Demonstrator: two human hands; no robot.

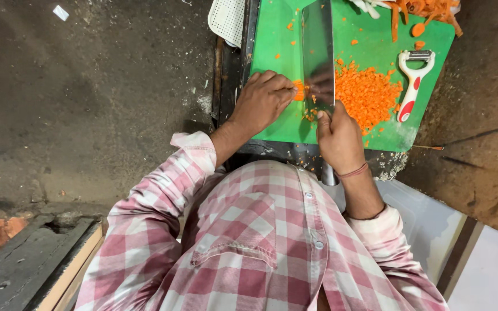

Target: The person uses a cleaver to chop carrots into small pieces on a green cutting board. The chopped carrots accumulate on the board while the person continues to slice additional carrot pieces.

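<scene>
The right hand [339,138] is clamped on the cleaver [317,55], its broad blade standing on the green cutting board [272,124]. Just beside it, the left hand [262,101] pinches a carrot piece [300,90] against the blade (fingers curled together). Beyond lie the diced carrot heap [367,92], a red-and-white peeler [413,85] and carrot peelings [427,11].

Left hand [263,101] curled fingertips-down; right hand [338,138] fisted in tight grip.

- The cleaver [317,52] runs off the top edge; its handle is buried inside the right hand [338,138].
- The carrot strips [427,11] and white perforated tray [227,20] are cropped at the top.
- The carrot piece [300,90] is mostly covered by the left hand [260,101].
</scene>
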